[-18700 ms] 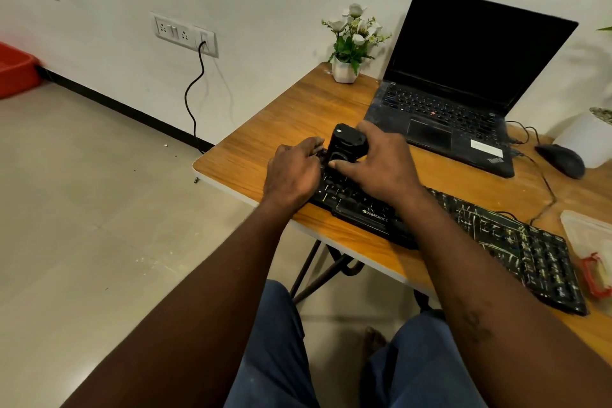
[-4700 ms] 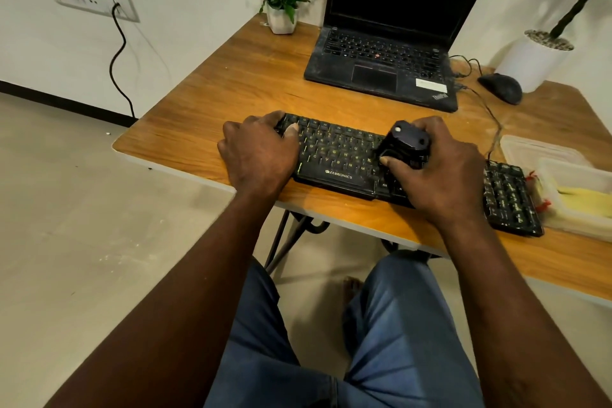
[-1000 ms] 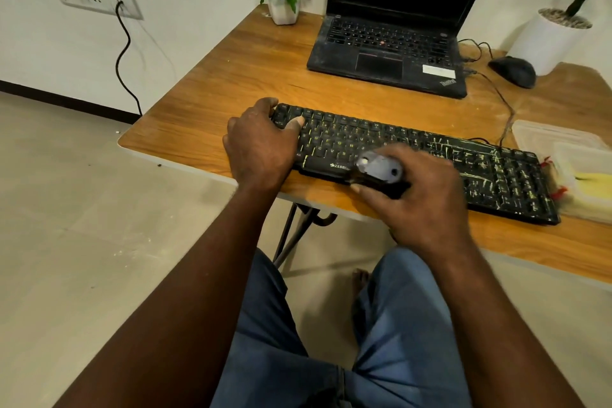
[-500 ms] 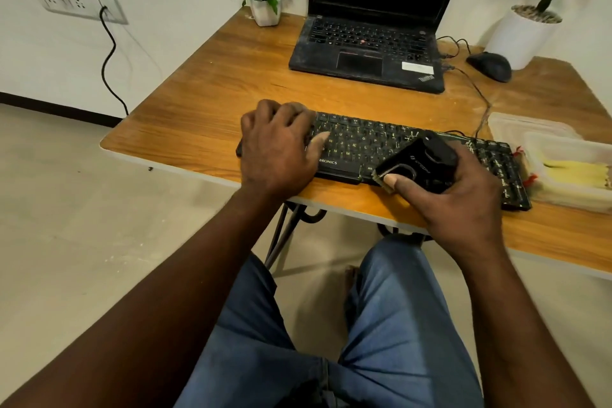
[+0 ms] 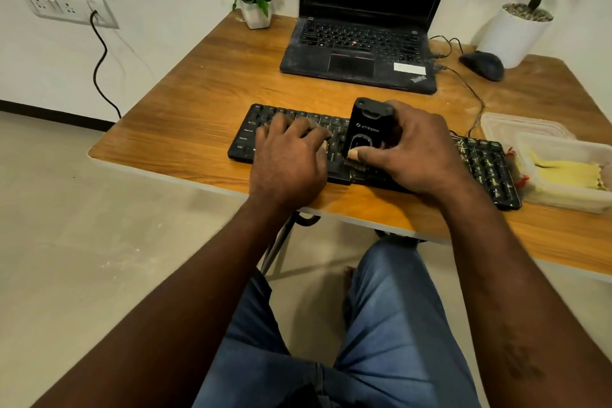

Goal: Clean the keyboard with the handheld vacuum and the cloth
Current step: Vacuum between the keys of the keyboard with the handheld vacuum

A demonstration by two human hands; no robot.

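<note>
The keyboard (image 5: 485, 166) lies along the counter's (image 5: 205, 93) near edge, the left hand (image 5: 291, 159) flat on it with fingers relaxed. The right hand (image 5: 420, 152) has its fingers gripping the handheld vacuum (image 5: 366, 129), brush on the middle keys. Vacuuming seems underway, and the yellow cloth (image 5: 569, 172) lies in a tub (image 5: 546, 199) at the right edge, so wiping remains.
</note>
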